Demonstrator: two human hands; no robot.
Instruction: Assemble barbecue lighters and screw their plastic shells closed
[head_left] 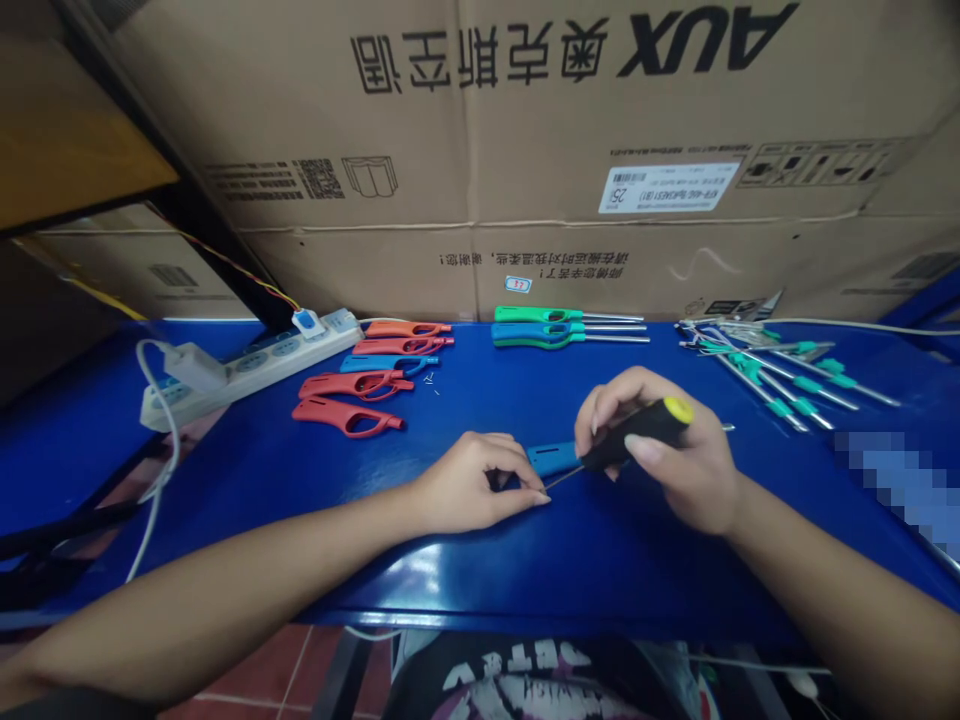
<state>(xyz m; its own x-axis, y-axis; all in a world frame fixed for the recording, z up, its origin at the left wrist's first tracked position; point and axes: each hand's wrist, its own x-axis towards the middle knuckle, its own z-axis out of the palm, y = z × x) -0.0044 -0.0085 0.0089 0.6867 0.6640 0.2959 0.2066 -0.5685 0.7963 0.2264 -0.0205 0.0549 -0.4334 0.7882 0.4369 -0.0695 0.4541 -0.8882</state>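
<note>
In my right hand (686,455) is a screwdriver with a black and yellow handle (637,432), its thin shaft slanting down to the left. Thumb and forefinger of my left hand (480,483) pinch together right at the screwdriver's tip; whatever sits between them is too small or hidden to name. Just behind the shaft a blue lighter body (553,459) lies on the blue table (420,570), partly covered by my right fingers. Several red and orange lighter bodies (352,415) and one blue one (390,363) lie in a column to the left, with tiny screws (429,379) beside them.
Long-necked lighters (532,336), green and blue, lie at the back middle. Metal tubes with teal parts (780,380) are piled at the back right. A white power strip (255,365) with plugs and cables stands at the left. A large cardboard box (480,180) walls off the back.
</note>
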